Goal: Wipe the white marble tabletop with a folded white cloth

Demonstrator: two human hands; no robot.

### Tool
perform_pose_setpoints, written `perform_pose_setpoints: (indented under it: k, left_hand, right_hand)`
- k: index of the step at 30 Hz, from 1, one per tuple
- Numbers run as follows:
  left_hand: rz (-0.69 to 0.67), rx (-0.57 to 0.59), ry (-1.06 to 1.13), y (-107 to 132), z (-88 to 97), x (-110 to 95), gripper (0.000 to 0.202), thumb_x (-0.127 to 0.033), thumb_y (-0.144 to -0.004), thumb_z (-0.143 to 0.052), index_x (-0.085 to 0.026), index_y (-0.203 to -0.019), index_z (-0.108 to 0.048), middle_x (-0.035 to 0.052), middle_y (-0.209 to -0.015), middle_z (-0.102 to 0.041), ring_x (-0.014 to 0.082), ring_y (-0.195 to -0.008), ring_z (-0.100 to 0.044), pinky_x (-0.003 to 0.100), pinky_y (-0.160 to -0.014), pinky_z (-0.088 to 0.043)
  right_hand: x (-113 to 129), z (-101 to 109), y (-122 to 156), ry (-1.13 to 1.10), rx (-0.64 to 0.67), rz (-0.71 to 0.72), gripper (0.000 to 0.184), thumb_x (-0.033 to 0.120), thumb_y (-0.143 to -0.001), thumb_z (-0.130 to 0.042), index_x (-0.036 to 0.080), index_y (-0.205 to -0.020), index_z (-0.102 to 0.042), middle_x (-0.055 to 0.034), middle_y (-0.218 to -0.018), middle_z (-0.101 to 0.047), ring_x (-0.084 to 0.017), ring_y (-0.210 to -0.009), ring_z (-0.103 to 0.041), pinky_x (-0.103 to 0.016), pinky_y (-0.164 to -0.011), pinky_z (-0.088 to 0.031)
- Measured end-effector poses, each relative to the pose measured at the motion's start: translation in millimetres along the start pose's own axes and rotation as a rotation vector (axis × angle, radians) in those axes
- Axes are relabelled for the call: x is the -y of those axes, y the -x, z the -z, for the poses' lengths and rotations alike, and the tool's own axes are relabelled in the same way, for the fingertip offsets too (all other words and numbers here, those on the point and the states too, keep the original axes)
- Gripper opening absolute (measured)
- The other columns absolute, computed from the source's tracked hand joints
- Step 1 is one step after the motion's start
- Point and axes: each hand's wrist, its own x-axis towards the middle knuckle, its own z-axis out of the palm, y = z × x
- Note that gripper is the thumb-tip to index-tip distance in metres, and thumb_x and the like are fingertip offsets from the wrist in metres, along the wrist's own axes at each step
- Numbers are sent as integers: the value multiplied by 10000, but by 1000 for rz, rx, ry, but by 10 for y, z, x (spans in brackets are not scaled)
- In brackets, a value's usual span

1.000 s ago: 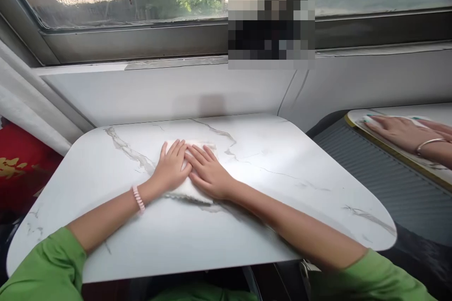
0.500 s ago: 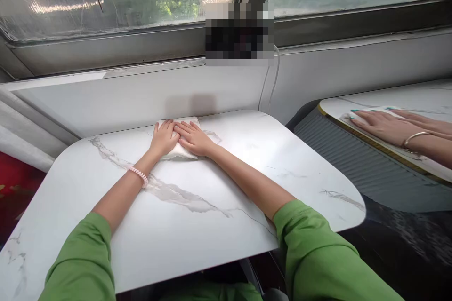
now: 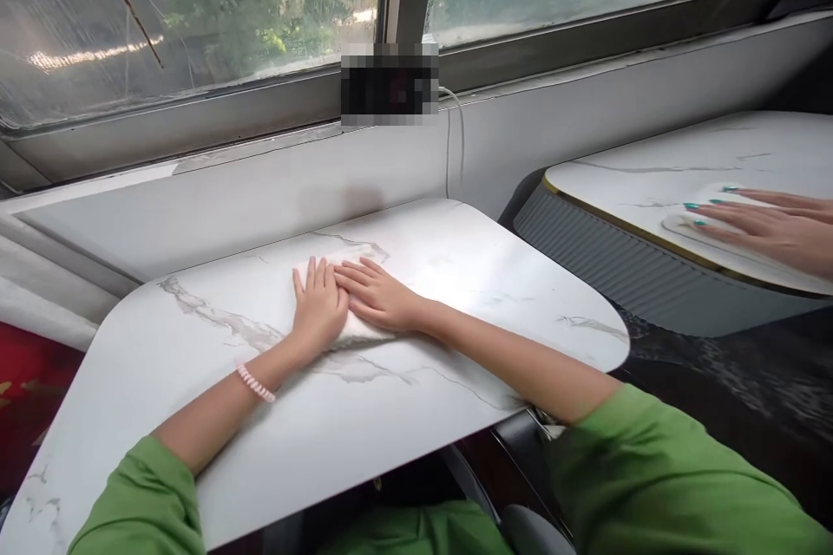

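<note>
A white cloth (image 3: 368, 329) lies on the white, grey-veined tabletop (image 3: 279, 460), mostly covered by my hands. My left hand (image 3: 318, 303) rests flat on the cloth, fingers stretched out and pointing away from me. Beside it my right hand (image 3: 377, 290) also presses flat on the cloth, with its fingertips touching the left hand near the thumb and forefinger. A pink coiled band (image 3: 255, 383) circles my left wrist.
To the right, a co-worker's hands (image 3: 761, 221) lie flat on a white cloth (image 3: 677, 224) on a second marbled table (image 3: 612, 178) with a ribbed side. Behind my table stand a white wall panel (image 3: 260, 217), a window and a blurred dark object (image 3: 390, 91) with a cable.
Both my hands and the cloth have moved nearer to me and to the right across the tabletop. The view has shifted, and the co-worker's hands have moved on the other table.
</note>
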Motion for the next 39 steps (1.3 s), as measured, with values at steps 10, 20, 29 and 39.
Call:
perform_pose_setpoints:
  k: [10, 20, 29, 39]
  left_hand:
    - [-407, 197, 120, 650, 155, -585, 696, -490, -970, -200, 28, -1434, -222, 226, -1516, -127, 319, -1415, -26, 578, -1129, -34]
    - [-509, 58, 202, 694, 73, -699, 598, -491, -934, -344, -42, -1323, -412, 202, -1492, -271, 304, -1421, -66, 520, -1151, -79]
    - [-389, 58, 138, 156, -44, -700, 619, -450, -926, -329, -39, -1387, -364, 170, -1493, -289, 296, -1400, -191, 498, -1154, -69]
    - [-202, -30, 118, -1106, -282, -338, 500, -334, -933, -315, -100, -1367, -399, 123, -1458, -378, 227, -1369, -279, 436, -1153, -86]
  right_hand:
    - [463, 448, 1111, 0, 128, -19, 603, 278, -964, -331, 243, -1500, -58, -35, -1559, -110, -233, -1426, -106, -511, -1166, -93]
    - [591, 531, 1259, -108, 143, -181, 593, 237, -931, -349, 226, -1486, -140, -43, -1562, -127, -242, -1427, -82, -532, -1166, -99]
    - [181, 258, 876, -90, -8, -496, 674, 144, -835, -322, 168, -1485, -147, -95, -1507, -305, -256, -1412, -177, -577, -1149, -141]
    - [-907, 71, -157, -46, -119, -620, 607, 167, -812, -305, 86, -1412, -346, -75, -1462, -393, -256, -1378, -289, -502, -1160, -190]
